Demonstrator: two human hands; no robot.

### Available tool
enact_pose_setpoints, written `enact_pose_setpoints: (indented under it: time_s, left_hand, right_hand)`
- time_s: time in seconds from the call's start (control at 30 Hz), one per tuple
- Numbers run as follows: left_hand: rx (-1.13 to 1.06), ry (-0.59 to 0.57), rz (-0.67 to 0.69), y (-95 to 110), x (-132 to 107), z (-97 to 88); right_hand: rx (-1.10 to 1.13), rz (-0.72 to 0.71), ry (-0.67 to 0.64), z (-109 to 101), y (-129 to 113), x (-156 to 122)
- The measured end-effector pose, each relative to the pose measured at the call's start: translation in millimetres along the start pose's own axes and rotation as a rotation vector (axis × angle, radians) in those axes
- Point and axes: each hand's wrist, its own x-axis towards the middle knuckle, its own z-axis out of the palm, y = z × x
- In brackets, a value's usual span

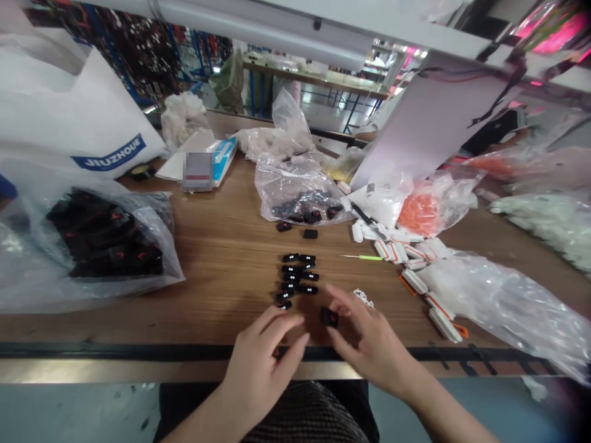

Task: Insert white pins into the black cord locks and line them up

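Seemingly, right-hand fingers hold a black part; empty left-hand fingers near more parts.

The wooden workbench is carrying a scattered load. Near its front edge, small black plastic pieces are lying in two rough columns, with two more sitting just behind them. A clear bag of black pieces is slumping toward the left edge, and a second clear bag is resting at back centre. Toward the right edge, white-and-orange plastic parts are spreading out beside a green-handled pick, while what seems to be a blue-and-white carton is lying near the back edge.
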Motion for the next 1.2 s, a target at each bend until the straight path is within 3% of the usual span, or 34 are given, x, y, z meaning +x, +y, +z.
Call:
enact_pose_setpoints:
  time_s: [0.13, 0.3, 0.37, 0.63, 0.73, 0.83, 0.93, 1.07, 1.2]
  left_hand:
    - [-0.231, -0.145, -0.181, 10.5, 7.2, 14.7]
    - [-0.347, -0.094, -0.217, 8.6, 16.3, 22.6]
    - [-0.328, -0.081, -0.18, 8.1, 17.3, 22.9]
    - [-0.304, -0.149, -0.246, 8.4, 12.6, 29.1]
    - [-0.263, -0.142, -0.177, 5.9, 13.7, 27.0]
    - [-0.231, -0.165, -0.094, 3.2, 15.4, 21.7]
    - [-0.128, -0.199, -0.048, 1.3, 14.5, 18.4]
    - [0.031, -0.251, 0.028, 1.7, 8.5, 20.0]
    - [0.114, -0.265, 0.111, 2.5, 3.4, 23.2]
  right_hand:
    - [0.06, 0.042, 0.087, 21.3, -16.2, -19.2]
    - [0.013, 0.027, 0.436, 46.2, -14.7, -28.6]
    - [-0.046, -0.003, 0.505, 53.6, -13.6, -30.4]
    - [-0.059, -0.025, 0.435, 71.0, -22.6, -34.2]
    - [-0.044, -0.042, 0.423, 73.7, -29.6, -34.7]
    - [0.023, -0.054, 0.395, 64.9, -26.4, -36.6]
    - [0.026, -0.016, 0.321, 39.2, -0.7, -40.3]
    - [-0.112, 0.26, 0.334, -6.4, 54.8, -39.8]
    - [-0.003, 0.333, 0.111, -36.2, 86.7, -28.8]
